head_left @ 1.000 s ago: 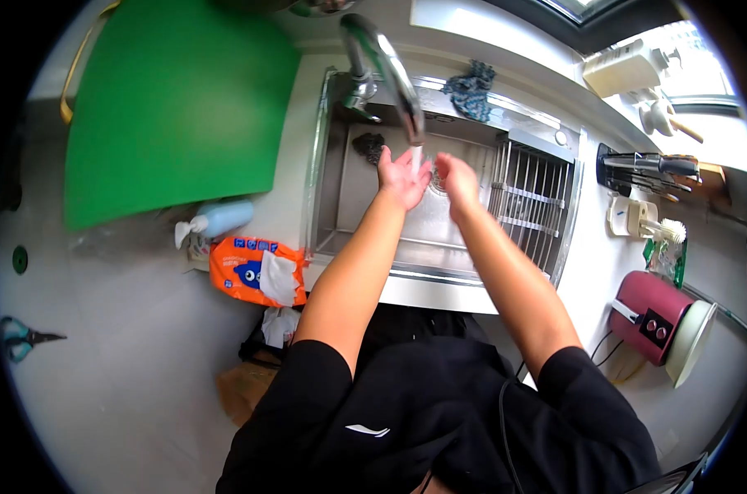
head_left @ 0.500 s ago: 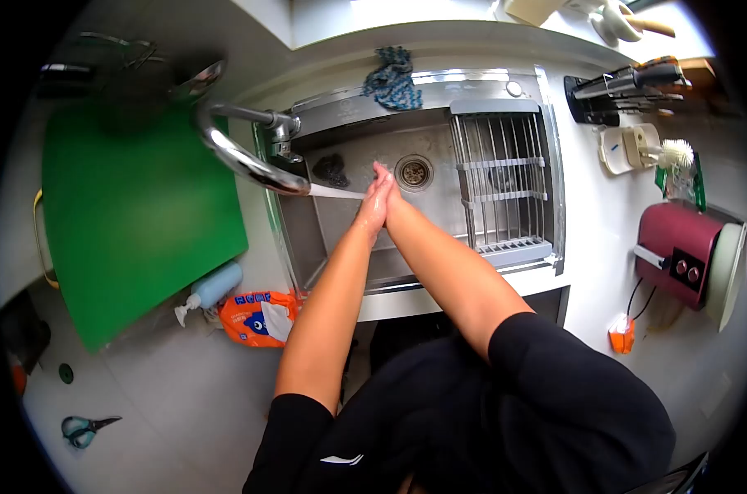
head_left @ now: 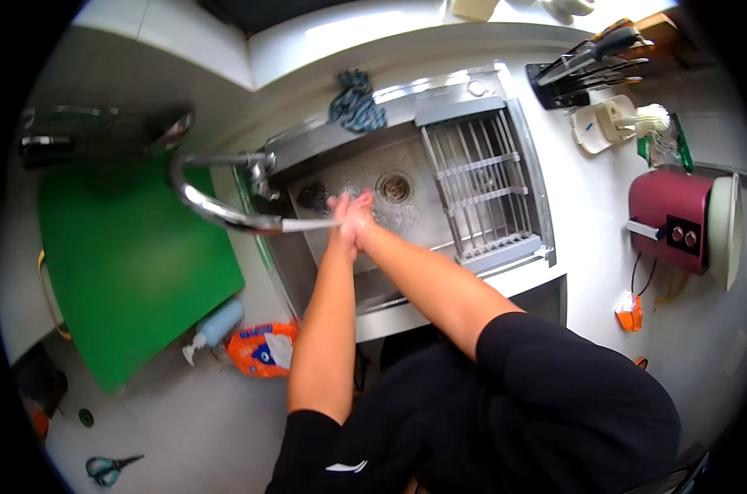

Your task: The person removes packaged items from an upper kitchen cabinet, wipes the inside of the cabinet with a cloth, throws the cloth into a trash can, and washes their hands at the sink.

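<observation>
Water from the curved chrome faucet (head_left: 217,210) runs onto my two wet hands over the sink (head_left: 406,152). My left hand (head_left: 341,232) is nearest the stream, its fingers stretched out and partly covered by the other hand. Pressed against it from the right is my right hand (head_left: 359,219), fingers extended and somewhat spread. Neither hand shows an object in it. Water splashes off them near the round drain (head_left: 395,188). A dark clump (head_left: 312,195) lies in the sink behind the hands, by the faucet side.
A grey drying rack (head_left: 476,181) spans the sink's right part. A blue patterned cloth (head_left: 357,103) hangs over its back edge. Left are a green board (head_left: 135,272), a pump bottle (head_left: 217,323) and an orange wipes pack (head_left: 262,350). Right stand a knife holder (head_left: 555,85) and red toaster (head_left: 670,218).
My hands have shifted from palms together to a more overlapping, spread position, and more water splashes around them. The whole view has tilted and shifted slightly.
</observation>
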Tool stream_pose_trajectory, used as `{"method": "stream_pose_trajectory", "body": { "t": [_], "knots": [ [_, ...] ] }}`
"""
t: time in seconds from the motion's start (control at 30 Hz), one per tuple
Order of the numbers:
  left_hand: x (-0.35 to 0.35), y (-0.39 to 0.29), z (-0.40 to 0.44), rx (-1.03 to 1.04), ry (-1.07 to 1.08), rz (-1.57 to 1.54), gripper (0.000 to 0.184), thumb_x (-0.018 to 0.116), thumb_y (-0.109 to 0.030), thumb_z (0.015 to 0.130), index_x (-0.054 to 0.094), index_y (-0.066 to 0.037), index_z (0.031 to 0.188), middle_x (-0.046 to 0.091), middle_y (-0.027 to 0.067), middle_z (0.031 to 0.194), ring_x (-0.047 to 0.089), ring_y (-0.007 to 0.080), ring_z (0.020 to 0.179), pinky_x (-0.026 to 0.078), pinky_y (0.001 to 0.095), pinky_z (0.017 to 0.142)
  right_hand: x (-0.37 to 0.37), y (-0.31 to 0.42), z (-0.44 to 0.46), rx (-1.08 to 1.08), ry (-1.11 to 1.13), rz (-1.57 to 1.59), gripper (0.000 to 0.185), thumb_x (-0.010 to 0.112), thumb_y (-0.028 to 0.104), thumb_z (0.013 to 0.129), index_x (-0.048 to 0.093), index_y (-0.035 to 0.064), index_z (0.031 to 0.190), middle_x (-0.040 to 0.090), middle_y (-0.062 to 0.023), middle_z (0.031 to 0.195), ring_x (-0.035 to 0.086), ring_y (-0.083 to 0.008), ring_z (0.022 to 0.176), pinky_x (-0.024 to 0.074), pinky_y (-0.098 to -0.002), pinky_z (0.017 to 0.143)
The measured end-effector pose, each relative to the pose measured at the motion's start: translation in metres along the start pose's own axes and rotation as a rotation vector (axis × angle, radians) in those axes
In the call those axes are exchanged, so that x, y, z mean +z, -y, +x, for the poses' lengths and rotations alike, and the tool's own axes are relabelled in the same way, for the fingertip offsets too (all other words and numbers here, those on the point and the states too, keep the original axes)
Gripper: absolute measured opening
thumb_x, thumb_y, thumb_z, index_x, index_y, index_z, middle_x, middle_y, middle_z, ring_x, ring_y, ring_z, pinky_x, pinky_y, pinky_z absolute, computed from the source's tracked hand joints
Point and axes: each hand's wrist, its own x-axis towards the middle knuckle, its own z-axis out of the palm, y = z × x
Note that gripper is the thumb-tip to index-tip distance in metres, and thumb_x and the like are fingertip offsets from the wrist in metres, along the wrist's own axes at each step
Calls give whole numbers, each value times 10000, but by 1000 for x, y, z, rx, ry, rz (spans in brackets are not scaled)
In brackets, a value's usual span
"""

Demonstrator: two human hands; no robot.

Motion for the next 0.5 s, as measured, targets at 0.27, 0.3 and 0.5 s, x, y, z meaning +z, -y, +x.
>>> {"method": "stream_pose_trajectory", "body": {
  "t": [0.27,0.3,0.5],
  "knots": [
    [19,2,1,181,-593,-477,164,639,-345,969,618,-184,950,664,65,926,680,260,880,587,431,735,-5,16,-9,-900,113,-1577,348,600,412,917,751,100,951,726,-194,1003,692,-349,970,550,-446,805],
    [2,9,16,206,-440,-444,194,643,-348,957,616,-158,934,670,66,908,682,259,842,586,423,721,-1,20,-20,-976,138,-1758,384,578,426,934,749,83,917,729,-198,979,697,-359,938,553,-460,782],
    [3,-12,34,158,-227,-27,254,640,-328,951,636,-80,896,669,80,856,667,234,808,561,367,775,-1,-16,15,-293,-90,-352,356,588,400,943,684,211,1229,718,-96,1132,685,-227,1021,542,-389,826]
  ]
}}
